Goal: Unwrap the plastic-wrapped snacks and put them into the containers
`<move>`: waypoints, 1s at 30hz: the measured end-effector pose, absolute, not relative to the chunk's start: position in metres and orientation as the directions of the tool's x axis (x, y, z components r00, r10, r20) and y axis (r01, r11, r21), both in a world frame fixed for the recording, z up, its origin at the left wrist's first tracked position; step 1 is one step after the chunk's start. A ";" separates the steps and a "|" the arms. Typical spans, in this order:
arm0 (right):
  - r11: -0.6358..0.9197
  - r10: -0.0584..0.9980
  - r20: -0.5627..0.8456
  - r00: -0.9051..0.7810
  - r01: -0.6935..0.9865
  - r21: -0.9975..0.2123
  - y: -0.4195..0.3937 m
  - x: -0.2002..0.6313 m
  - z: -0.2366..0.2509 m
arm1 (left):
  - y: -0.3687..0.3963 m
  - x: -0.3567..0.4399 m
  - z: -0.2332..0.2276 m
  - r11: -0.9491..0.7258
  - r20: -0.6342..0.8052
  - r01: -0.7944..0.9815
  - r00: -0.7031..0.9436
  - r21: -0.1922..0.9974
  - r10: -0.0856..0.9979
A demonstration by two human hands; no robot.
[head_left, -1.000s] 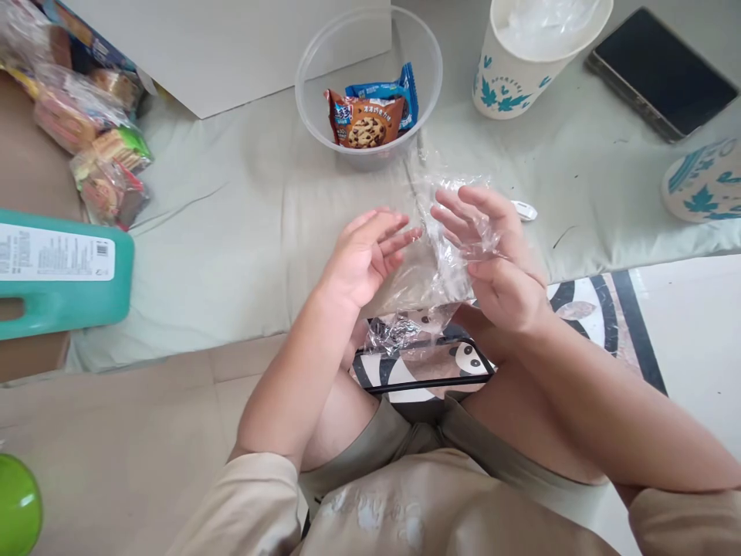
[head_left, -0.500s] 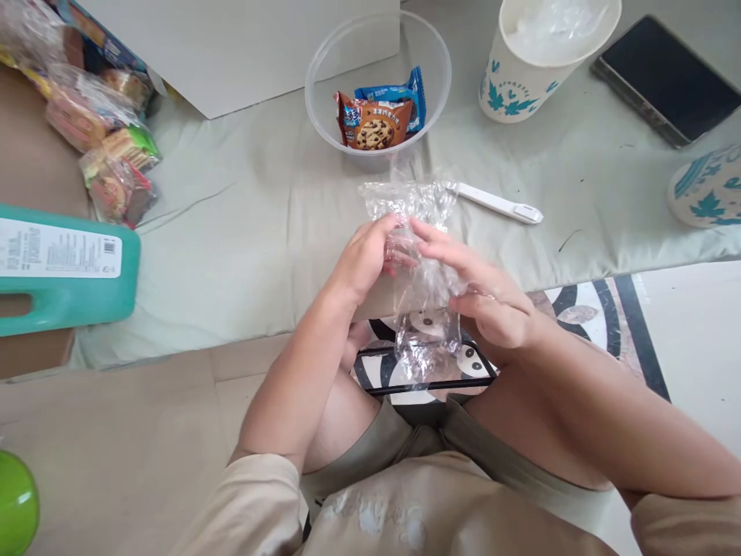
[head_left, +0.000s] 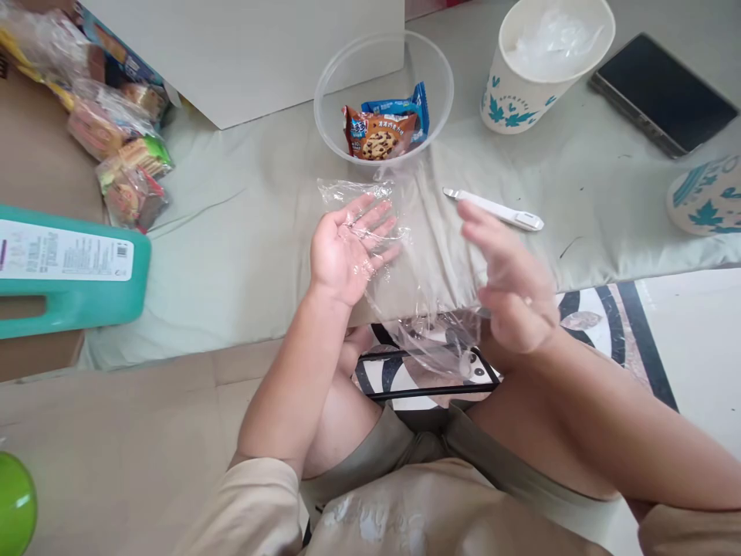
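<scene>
A clear, crinkled plastic bag [head_left: 420,297] stretches from the cloth's front edge down over my lap. My left hand [head_left: 347,251] is open, palm up with fingers spread, and the bag's thin film lies against its fingers. To the right, my right hand [head_left: 515,278] is blurred by motion; its fingers are stretched out, apart from the thumb, beside the bag's lower right part. Just beyond its fingertips lies a white utility knife [head_left: 498,210]. Behind the bag stands a clear plastic bowl [head_left: 324,116] with a brown cookie packet [head_left: 379,137] and a blue packet [head_left: 421,108] inside.
At the back right, a patterned paper cup [head_left: 509,100] holds crumpled clear plastic, near a black phone [head_left: 665,93]. Another cup [head_left: 709,197] is at the right edge. Wrapped snacks [head_left: 130,189] and a teal jug [head_left: 109,305] are on the left. A white box [head_left: 260,54] stands behind.
My hands have moved apart: the left has turned palm up and spread its fingers, and the right has shifted right. The bunched bag is now spread wider between them.
</scene>
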State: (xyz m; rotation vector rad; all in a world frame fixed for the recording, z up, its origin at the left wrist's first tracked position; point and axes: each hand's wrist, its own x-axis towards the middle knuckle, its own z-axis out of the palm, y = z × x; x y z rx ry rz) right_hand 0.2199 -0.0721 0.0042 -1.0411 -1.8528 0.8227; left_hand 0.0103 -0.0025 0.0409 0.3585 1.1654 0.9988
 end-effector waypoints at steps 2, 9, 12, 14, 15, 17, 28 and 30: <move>0.603 0.776 0.434 -0.458 0.334 -0.724 -0.073 0.216 0.007 | -0.004 0.011 0.042 0.541 -0.578 -0.467 0.077 0.699 0.812; 0.655 0.692 0.246 -0.679 0.446 -0.611 -0.079 0.198 0.005 | -0.012 0.016 0.050 0.572 -0.551 -0.405 0.182 0.713 0.815; 0.648 0.667 0.170 -0.726 0.452 -0.614 -0.080 0.199 0.005 | -0.009 0.011 0.053 0.571 -0.548 -0.326 0.169 0.754 0.820; 0.656 0.643 0.148 -0.751 0.441 -0.613 -0.079 0.200 0.006 | -0.006 0.005 0.054 0.553 -0.534 -0.282 0.147 0.784 0.832; 0.659 0.635 0.141 -0.760 0.437 -0.611 -0.079 0.200 0.006 | -0.005 0.001 0.054 0.549 -0.528 -0.277 0.152 0.788 0.835; 0.660 0.631 0.133 -0.764 0.439 -0.610 -0.078 0.200 0.006 | -0.004 -0.004 0.054 0.542 -0.515 -0.294 0.171 0.787 0.840; 0.660 0.595 0.088 -0.799 0.424 -0.621 -0.081 0.193 0.004 | 0.000 -0.010 0.054 0.546 -0.496 -0.417 0.232 0.726 0.837; 0.660 0.608 0.093 -0.789 0.437 -0.611 -0.083 0.191 0.003 | 0.001 -0.014 0.054 0.546 -0.488 -0.433 0.247 0.717 0.837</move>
